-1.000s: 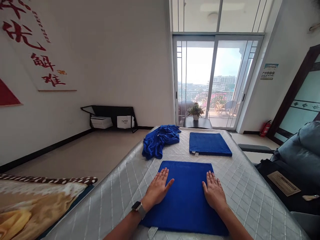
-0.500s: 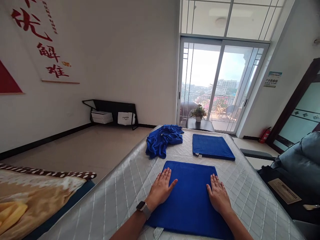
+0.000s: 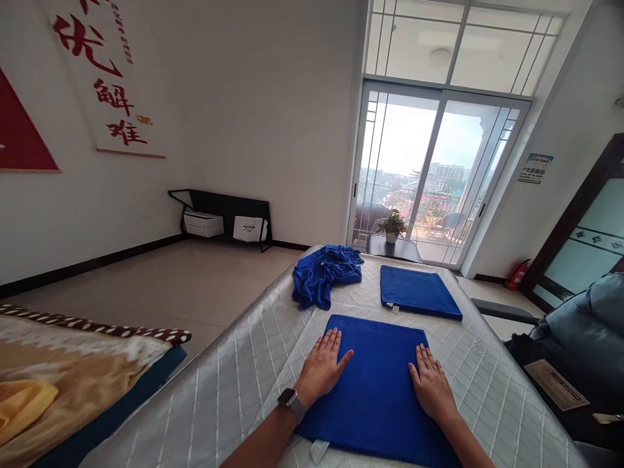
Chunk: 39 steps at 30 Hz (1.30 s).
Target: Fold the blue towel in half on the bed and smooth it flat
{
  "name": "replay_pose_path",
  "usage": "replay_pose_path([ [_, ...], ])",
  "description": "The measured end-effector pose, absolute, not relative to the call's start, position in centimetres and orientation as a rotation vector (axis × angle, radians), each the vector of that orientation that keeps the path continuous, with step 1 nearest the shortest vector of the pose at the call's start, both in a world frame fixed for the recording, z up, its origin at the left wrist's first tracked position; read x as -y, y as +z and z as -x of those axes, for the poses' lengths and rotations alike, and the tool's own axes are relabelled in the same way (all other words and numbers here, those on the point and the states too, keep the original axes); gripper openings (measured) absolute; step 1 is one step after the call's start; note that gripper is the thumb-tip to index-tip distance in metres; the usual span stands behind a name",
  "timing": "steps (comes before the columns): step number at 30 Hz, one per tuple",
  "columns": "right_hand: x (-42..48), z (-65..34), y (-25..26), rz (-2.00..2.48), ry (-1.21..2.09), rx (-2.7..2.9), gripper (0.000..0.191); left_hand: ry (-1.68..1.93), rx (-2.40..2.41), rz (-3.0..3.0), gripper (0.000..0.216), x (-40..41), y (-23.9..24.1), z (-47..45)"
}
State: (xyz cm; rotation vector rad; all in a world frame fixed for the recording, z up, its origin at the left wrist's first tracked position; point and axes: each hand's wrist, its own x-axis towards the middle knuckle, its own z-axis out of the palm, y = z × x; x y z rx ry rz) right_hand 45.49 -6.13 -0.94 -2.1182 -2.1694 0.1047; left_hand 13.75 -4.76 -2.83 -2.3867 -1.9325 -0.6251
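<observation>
A blue towel (image 3: 373, 396) lies spread flat and square before me on a pale quilted cover (image 3: 214, 396), its white tag showing at the near left corner. My left hand (image 3: 324, 365) rests open on its left edge, fingers together and thumb out over the cloth. On the right edge lies my right hand (image 3: 433, 385), also open and flat. Beyond them sits a flat blue towel stack (image 3: 419, 290) with white tags at its near left corner. To its left is a crumpled heap of blue towels (image 3: 324, 276).
A bed with a patterned blanket (image 3: 97, 370) stands at the left. A dark chair (image 3: 580, 338) holding a black bag is at the right. Past the far edge stands a small table with a potted plant (image 3: 392, 225), before glass sliding doors (image 3: 404, 143).
The view has tilted and shifted slightly, so everything appears a little further right. Both hands stay flat on the towel's side edges.
</observation>
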Motion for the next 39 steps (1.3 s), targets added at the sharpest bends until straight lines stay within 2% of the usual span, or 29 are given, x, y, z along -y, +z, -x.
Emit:
replay_pose_path([
  [11, 7.0, -46.0, 0.4, 2.122, -0.038, 2.24, 0.066, -0.574, 1.975, 2.388, 0.083, 5.3, -1.8, -14.0],
  [28, 10.1, -45.5, -0.7, 2.06, 0.17, 2.154, 0.07, -0.525, 1.901, 2.383, 0.078, 4.7, -3.1, -13.5],
  [39, 10.3, -45.0, -0.1, 2.096, 0.202, 2.145, 0.068, -0.392, 1.984, 2.301, 0.087, 3.9, -2.6, -13.4],
])
